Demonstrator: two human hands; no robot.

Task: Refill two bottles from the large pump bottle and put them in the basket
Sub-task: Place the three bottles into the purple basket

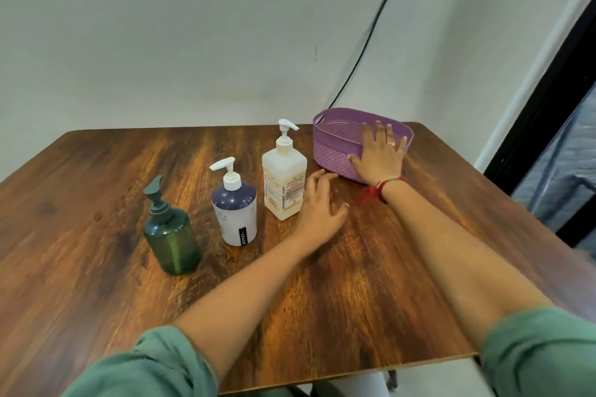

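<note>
Now three pump bottles stand upright in a slanting row on the brown wooden tabletop (pixel 371 267). At the left and closest to the person is the dark green bottle (pixel 171 238) with a green pump. In the middle is the white bottle (pixel 234 213), with a dark purple upper part and a white pump. Farthest and to the right is the large pump bottle (pixel 284 184), cream and square, with a printed label. All three are apart from each other. The purple basket (pixel 332 155) sits at the far right of the tabletop, near the wall, with no bottle in it. The right hand (pixel 380 155) lies flat against the near side of the basket, its fingers (pixel 379 132) straight and spread apart over the rim. This hand wears a ring (pixel 391 143), and a red thread (pixel 383 187) is around the wrist. The left hand (pixel 317 206) is just beside the large pump bottle, on its right, low over the tabletop. Its fingers (pixel 317 176) are loosely bent and apart, gripping no thing. Both arms have green sleeves (pixel 151 364). A black cable (pixel 371 35) runs down the wall behind the basket.
</note>
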